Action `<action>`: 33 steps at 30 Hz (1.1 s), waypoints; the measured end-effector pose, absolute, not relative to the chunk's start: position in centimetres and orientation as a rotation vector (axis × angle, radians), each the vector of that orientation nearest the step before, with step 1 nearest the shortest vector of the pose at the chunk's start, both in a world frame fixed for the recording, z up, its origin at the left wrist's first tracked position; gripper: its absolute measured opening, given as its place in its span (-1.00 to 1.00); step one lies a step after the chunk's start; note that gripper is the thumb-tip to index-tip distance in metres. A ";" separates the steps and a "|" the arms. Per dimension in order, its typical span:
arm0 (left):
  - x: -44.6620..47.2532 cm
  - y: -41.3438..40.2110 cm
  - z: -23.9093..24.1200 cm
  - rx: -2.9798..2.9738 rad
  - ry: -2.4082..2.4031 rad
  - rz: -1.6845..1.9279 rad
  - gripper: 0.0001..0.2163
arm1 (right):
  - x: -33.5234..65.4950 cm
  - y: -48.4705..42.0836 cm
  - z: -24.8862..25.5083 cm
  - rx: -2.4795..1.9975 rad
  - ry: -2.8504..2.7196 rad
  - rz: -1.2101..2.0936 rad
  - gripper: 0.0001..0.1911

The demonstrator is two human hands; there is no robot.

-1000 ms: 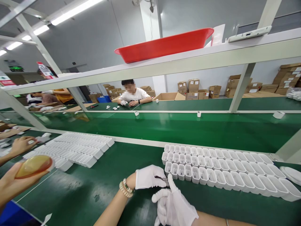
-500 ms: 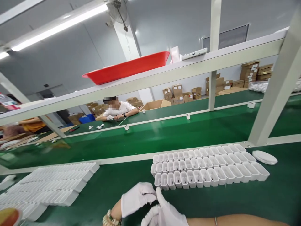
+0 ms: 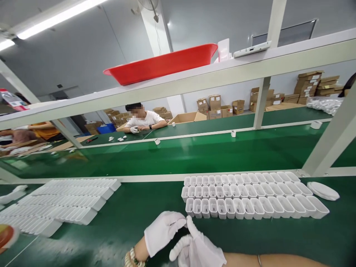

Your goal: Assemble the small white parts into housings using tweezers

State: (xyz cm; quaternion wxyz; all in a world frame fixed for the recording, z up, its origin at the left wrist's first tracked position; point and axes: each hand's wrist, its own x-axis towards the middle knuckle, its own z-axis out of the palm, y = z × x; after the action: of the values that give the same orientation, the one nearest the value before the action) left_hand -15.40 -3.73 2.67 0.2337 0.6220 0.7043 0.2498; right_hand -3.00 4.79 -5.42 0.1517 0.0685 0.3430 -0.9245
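My left hand (image 3: 164, 230), in a white glove with a beaded bracelet at the wrist, is at the bottom middle with its fingers closed together. My right hand (image 3: 198, 246), gloved too, is right beside it with fingers curled and one digit raised against the left fingertips. Anything pinched between them is hidden or too small to make out. Just beyond my fingertips, several rows of small white open-topped plastic cups (image 3: 221, 208) stand on the green table (image 3: 144, 202). Dark slots show in the bottoms of some.
More white plastic parts (image 3: 89, 215) lie in rows at left. White oval pieces (image 3: 324, 190) rest past the cups. A shelf (image 3: 178, 82) spans overhead, bearing a red tray (image 3: 167, 66). Across the green belt (image 3: 194, 157) sits a co-worker (image 3: 148, 118); cardboard boxes (image 3: 215, 102) stand behind.
The view has shifted slightly, so the shelf and red tray appear higher and larger. My hands stay together in nearly the same pose.
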 end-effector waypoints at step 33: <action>-14.5 -4.4 3.8 1.809 2.063 0.259 -0.67 | -1.4 3.9 -3.2 0.360 0.940 -2.791 0.10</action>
State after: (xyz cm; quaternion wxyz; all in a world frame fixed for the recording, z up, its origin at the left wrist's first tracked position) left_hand -14.54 -4.42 3.75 0.1917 0.6441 0.7347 0.0923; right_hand -1.39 3.93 -3.17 0.0874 0.1208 0.3155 -0.9371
